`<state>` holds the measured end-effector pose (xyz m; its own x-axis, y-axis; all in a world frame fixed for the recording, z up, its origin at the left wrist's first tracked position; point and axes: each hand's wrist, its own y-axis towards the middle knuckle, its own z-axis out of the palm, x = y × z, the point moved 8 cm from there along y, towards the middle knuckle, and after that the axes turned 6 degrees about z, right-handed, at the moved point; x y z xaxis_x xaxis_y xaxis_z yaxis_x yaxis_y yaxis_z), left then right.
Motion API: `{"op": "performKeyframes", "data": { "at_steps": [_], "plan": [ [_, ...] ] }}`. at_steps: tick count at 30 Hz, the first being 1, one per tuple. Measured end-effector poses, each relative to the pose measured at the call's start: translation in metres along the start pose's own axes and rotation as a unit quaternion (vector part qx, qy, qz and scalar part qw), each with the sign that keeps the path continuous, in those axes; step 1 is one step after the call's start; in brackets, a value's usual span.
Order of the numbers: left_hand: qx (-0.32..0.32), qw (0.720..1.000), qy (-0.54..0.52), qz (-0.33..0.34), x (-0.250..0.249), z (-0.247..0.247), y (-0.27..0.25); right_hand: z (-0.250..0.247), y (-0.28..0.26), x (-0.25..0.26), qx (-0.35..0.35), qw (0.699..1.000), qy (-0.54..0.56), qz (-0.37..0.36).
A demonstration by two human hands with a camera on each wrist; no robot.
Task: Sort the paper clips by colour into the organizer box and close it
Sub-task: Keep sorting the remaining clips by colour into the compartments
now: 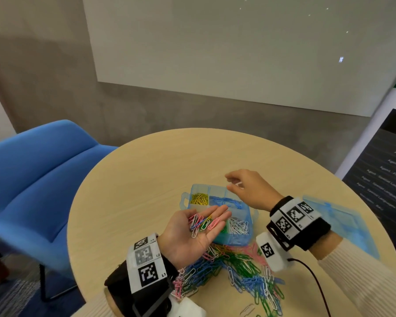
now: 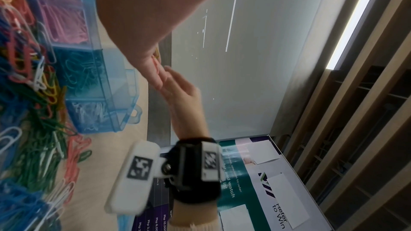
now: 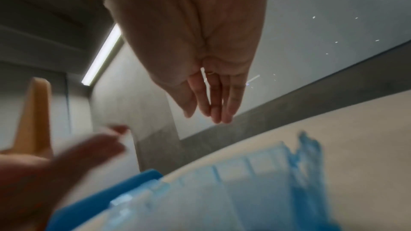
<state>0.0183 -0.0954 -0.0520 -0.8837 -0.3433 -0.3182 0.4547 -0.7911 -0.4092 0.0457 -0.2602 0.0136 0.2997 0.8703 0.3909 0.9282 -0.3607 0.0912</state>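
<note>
The left hand (image 1: 192,234) lay palm-up with fingers straight, carrying a few mixed paper clips (image 1: 202,221) over the organizer box (image 1: 236,225) mid-bench (image 1: 146,179). At two o'clock of it, the right hand (image 1: 247,191) pinched a white clip (image 1: 237,184). A loose pile (image 1: 233,266) lay at six o'clock.

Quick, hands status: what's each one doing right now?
Left hand: open, palm up, paper clips resting on it.
Right hand: above the organizer box; fingers blurred, grip cannot be told.
</note>
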Motion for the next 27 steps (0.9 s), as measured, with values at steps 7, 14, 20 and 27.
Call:
{"op": "performKeyframes", "data": {
  "at_steps": [7, 14, 20, 27],
  "plan": [
    [0.037, 0.999, 0.008, 0.014, -0.001, 0.008, -0.005, -0.019, -0.076, 0.082, 0.007, 0.962, 0.111, -0.249],
    [0.008, 0.997, -0.064, -0.032, 0.004, 0.001, -0.009, 0.009, -0.081, 0.089, 0.009, 0.960, 0.048, -0.276],
    [0.014, 0.996, -0.088, -0.020, 0.000, 0.000, -0.006, 0.001, -0.079, 0.090, 0.021, 0.959, 0.142, -0.242],
    [0.027, 0.996, -0.083, 0.007, -0.005, 0.001, -0.004, -0.001, -0.070, 0.076, 0.089, 0.944, 0.287, -0.134]
  ]
}}
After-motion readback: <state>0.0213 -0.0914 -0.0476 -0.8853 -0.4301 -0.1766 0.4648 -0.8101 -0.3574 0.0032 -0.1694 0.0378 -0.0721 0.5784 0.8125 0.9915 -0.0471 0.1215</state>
